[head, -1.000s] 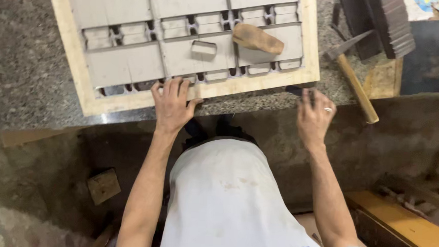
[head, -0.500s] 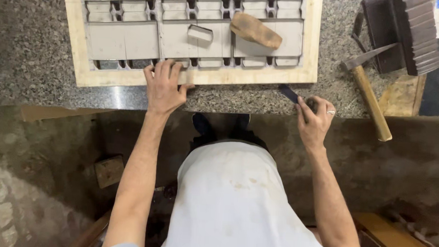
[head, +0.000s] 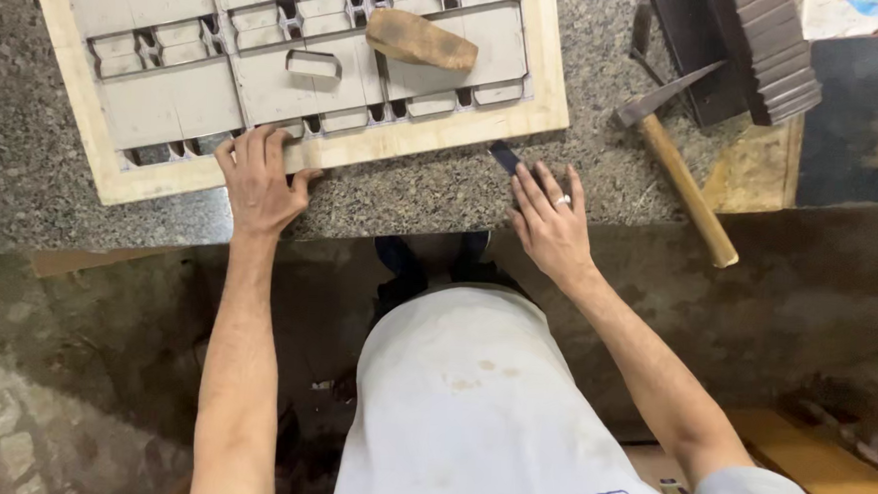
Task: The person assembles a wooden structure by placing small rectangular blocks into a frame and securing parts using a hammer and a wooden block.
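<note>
A wooden-handled hammer (head: 678, 174) lies beside dark stacked blocks (head: 770, 54).
</note>
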